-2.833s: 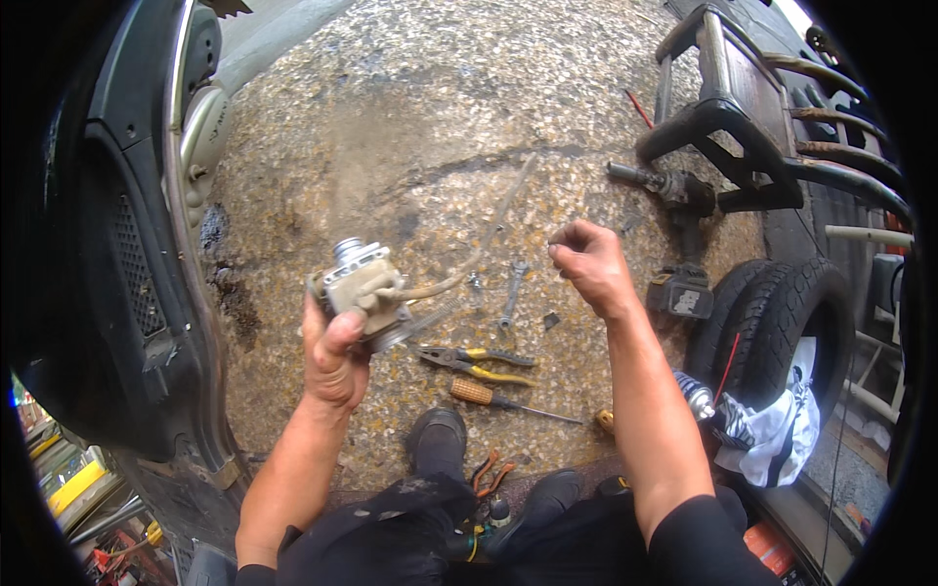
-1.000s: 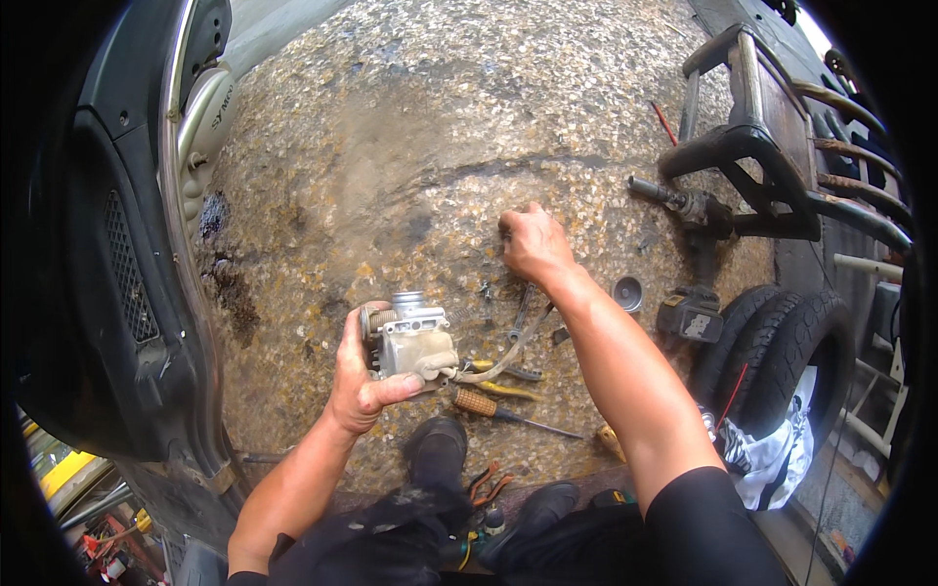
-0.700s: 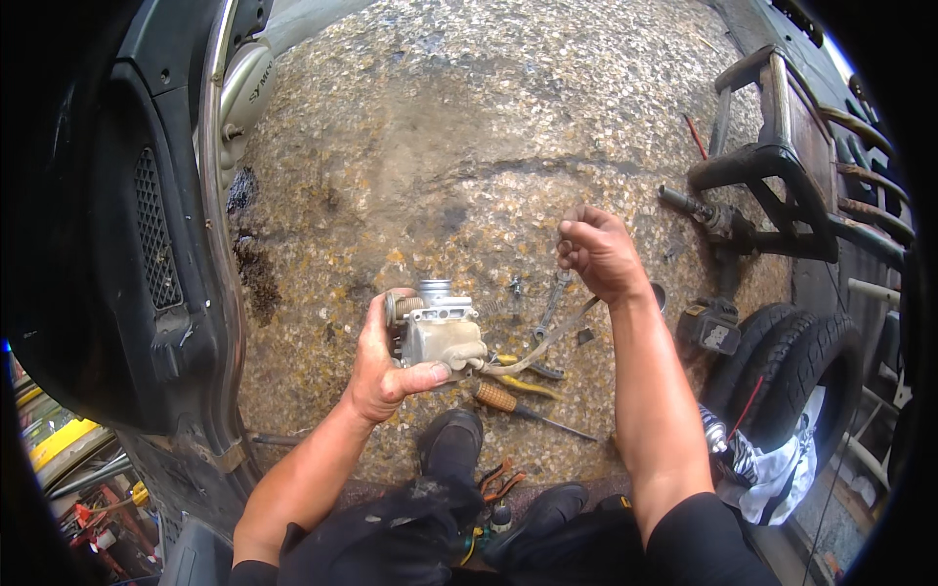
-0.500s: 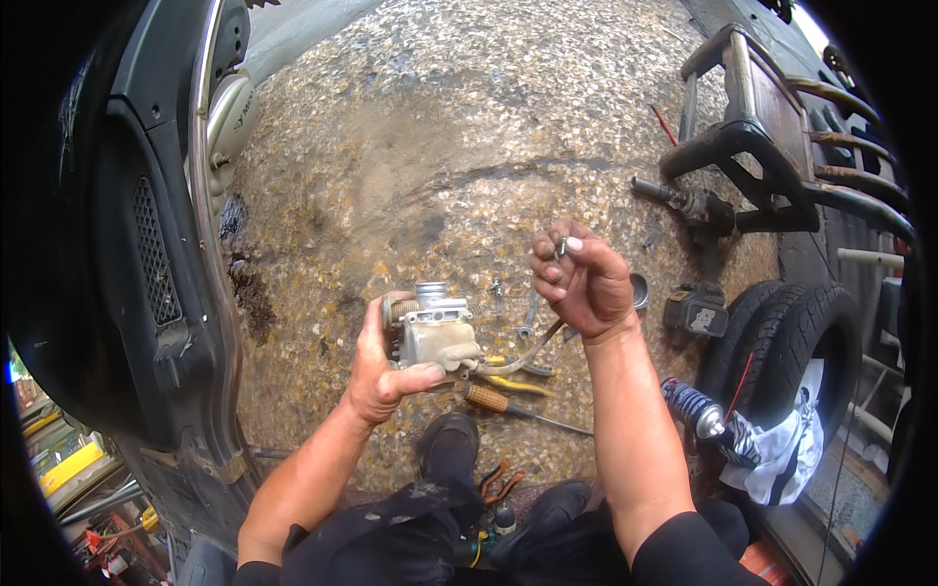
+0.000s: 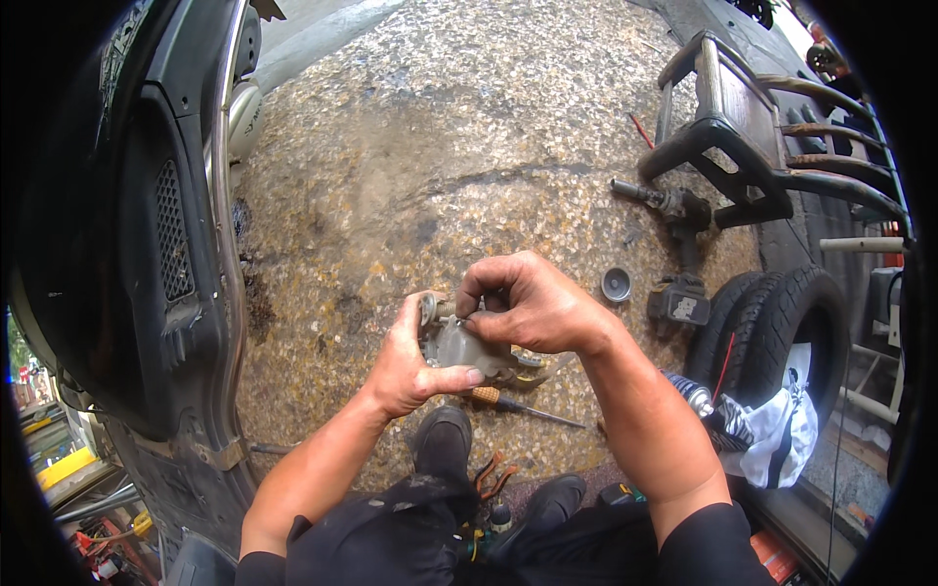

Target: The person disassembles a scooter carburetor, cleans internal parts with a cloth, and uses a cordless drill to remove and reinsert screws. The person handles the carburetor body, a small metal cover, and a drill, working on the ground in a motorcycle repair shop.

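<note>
In front of me, above my shoes, my left hand (image 5: 403, 363) is wrapped around a grey metal carburetor (image 5: 459, 352), thumb along its near side. My right hand (image 5: 532, 305) is bent over the carburetor's far right part, fingertips pinched against it. Those fingers cover most of its top and whatever small piece is between them. Below the carburetor, on the ground, lies a screwdriver (image 5: 486, 396) with an orange-brown handle. A small round metal cup (image 5: 616, 284) stands right of my right hand.
A dark scooter body panel (image 5: 176, 234) runs along the left. On the right are a cordless impact wrench (image 5: 684, 210), a metal frame (image 5: 718, 142), tires (image 5: 806, 317), a shock absorber (image 5: 692, 394) and a white bag (image 5: 782, 439). Orange-handled pliers (image 5: 493, 476) lie between my shoes.
My right hand has come left and down, from held up with a small shiny metal piece to pinched against the carburetor. My left hand still holds the carburetor, which is now turned and partly covered.
</note>
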Motion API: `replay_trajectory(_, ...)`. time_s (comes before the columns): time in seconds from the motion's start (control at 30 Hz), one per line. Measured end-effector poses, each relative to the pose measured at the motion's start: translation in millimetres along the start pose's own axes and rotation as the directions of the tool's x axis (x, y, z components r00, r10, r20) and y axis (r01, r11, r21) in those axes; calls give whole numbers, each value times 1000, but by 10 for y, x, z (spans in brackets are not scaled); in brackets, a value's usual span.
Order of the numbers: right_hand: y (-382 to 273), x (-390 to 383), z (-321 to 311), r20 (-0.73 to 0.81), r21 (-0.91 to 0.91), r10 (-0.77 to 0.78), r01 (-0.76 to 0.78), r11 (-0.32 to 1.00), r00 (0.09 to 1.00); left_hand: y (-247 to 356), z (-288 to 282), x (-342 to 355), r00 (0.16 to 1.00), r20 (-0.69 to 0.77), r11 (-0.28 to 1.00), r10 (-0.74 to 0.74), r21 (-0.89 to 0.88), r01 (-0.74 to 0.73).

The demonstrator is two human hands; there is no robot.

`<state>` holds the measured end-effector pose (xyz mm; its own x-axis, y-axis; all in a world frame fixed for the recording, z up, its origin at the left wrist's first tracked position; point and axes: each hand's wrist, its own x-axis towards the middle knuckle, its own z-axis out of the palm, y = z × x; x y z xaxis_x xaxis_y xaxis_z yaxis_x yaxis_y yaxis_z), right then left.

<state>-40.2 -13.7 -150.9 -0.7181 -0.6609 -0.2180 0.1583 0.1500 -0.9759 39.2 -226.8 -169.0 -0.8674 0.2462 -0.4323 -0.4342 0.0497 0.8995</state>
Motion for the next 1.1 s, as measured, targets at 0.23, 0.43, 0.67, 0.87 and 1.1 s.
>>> replay_trajectory(0.23,-92,-45,5,-44,-135,-33,27,991,998,55,43,-9,1000,22,999,16,-41,-15)
replay_trajectory(0.43,-196,-67,-25,-13,-236,3,-6,972,1000,105,67,2,1000,21,999,-3,-38,4)
replay_trajectory(0.67,-226,-198,-104,-183,48,90,-82,995,979,135,113,14,996,55,982,-71,-172,79)
replay_trajectory(0.87,-144,-653,-68,-660,491,140,283,824,738,86,104,139,999,22,896,-40,-441,46)
replay_trajectory(1.1,116,-791,344,-788,592,410,382,710,460,51,102,256,998,-55,847,-18,-531,-14)
